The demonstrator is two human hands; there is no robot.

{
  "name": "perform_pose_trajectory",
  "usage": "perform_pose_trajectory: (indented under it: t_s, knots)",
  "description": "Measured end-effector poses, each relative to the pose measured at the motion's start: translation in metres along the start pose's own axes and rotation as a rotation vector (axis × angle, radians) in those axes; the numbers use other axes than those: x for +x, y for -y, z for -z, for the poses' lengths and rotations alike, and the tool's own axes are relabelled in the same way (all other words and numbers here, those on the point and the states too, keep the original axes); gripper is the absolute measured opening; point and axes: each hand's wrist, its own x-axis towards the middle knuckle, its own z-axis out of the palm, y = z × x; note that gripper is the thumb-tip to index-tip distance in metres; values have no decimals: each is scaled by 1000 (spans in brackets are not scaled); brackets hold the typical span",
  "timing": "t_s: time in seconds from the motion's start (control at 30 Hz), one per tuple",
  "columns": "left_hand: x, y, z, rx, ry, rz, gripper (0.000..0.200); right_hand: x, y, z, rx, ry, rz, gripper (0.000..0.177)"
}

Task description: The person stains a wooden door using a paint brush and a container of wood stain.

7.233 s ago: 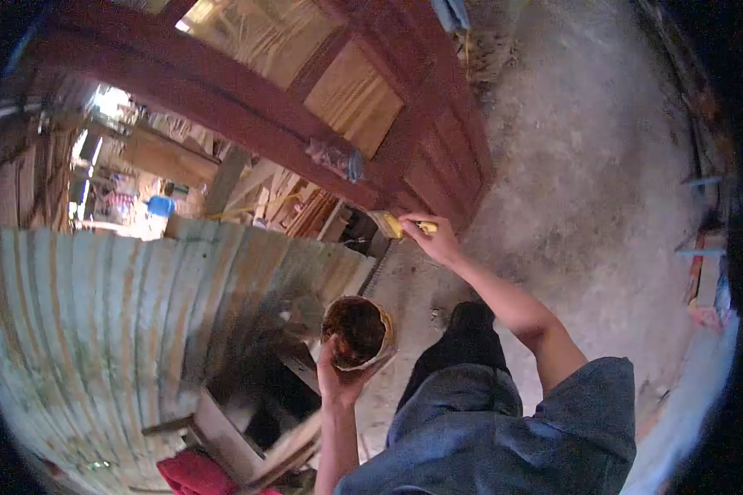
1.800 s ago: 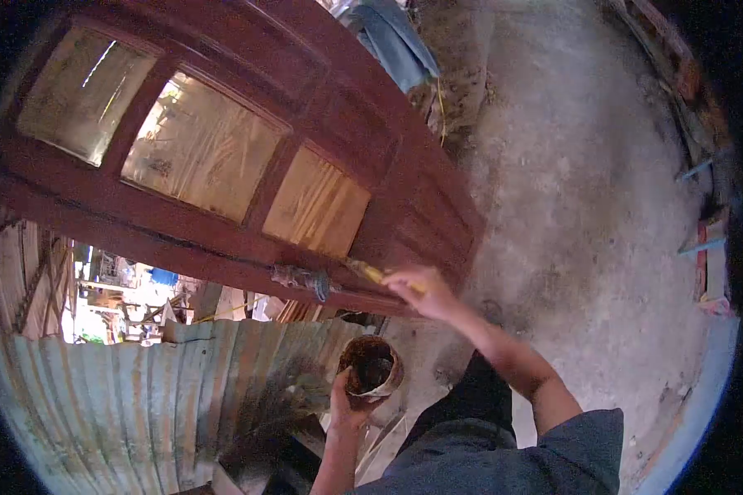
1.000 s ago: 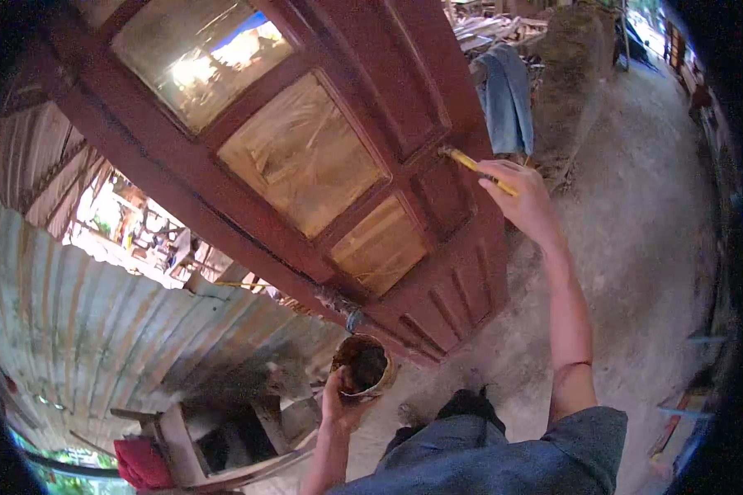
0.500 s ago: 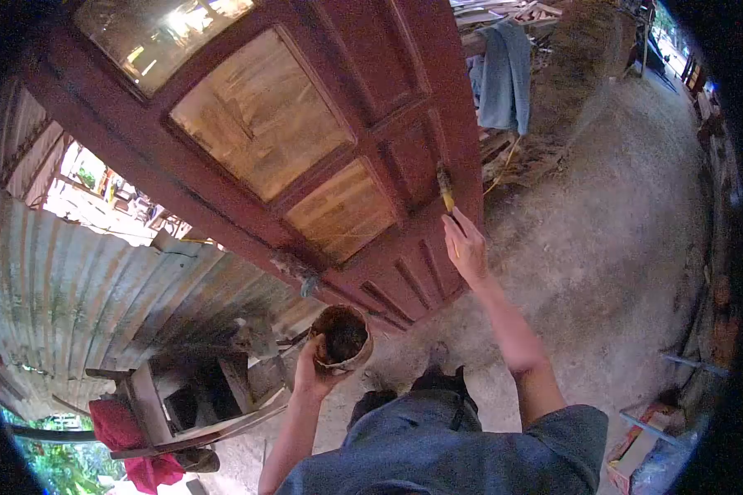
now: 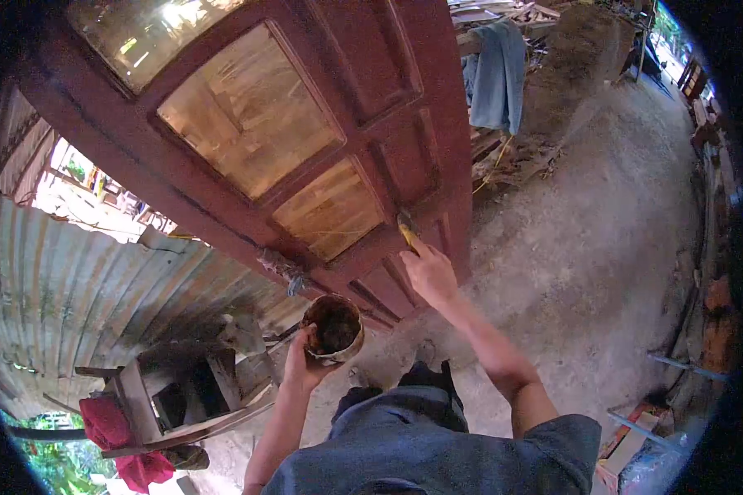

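A paintbrush (image 5: 407, 232) with a yellow handle is gripped in my right hand (image 5: 432, 273). Its dark bristles meet the reddish-brown panelled door (image 5: 371, 140), close to the lower right corner of the small lower pane (image 5: 332, 210). My left hand (image 5: 302, 363) is wrapped round a pot (image 5: 336, 328) with a stained rim and dark brown contents. This pot is held below the door's lower edge, tilted so that its inside shows. A crumpled rag (image 5: 282, 269) clings to the door's left edge, above the pot.
Corrugated metal sheeting (image 5: 99, 289) spans the left side. In front of it stands a wooden frame (image 5: 182, 396) with a red cloth (image 5: 132, 445). A blue-grey towel (image 5: 497, 78) hangs right of the door, by stacked wood. Concrete floor (image 5: 586, 247) stretches along the right.
My right hand has brought the brush down and left across the door, from the right-hand panel to near the small pane's corner. The pot stays in my left hand; the whole view has shifted slightly.
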Motion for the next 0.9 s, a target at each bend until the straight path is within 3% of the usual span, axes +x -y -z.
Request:
perform_pose_trajectory:
  t_s: [0.07, 0.2, 0.27, 0.47, 0.57, 0.63, 0.67, 0.73, 0.77, 0.83, 0.9]
  knots:
    - [6, 0, 3, 17, 26, -16, 55, 6, -34, 2, 313, 98, 35, 14]
    - [5, -4, 1, 34, 99, -72, 55, 31, -90, 51, 470, -67, 29, 13]
    - [4, -5, -5, 19, 73, -50, 52, 42, -112, 58, 547, -35, -120, 12]
    - [-9, -6, -15, -7, 26, -65, 48, 62, -105, 101, 348, -224, -141, 13]
    - [-5, -4, -7, 57, -41, -88, 47, 93, -74, 147, 301, -485, 74, 17]
    - [3, -1, 3, 46, 144, -55, 47, 120, -50, 171, 276, -678, 134, 14]
    - [4, 1, -1, 50, 143, -39, 47, 132, -50, 168, 267, -673, 120, 14]
    - [1, -1, -13, 62, 92, -25, 48, 151, -54, 156, 811, -797, -2, 15]
    - [-3, -2, -17, 68, 94, -29, 48, 148, -59, 149, 813, -805, 0, 15]
    - [-6, 1, -25, 62, 17, -57, 47, 133, -79, 125, 1493, -871, -229, 27]
    - [-1, 3, -27, 41, 53, -29, 47, 109, -128, 60, 1882, -853, -345, 34]
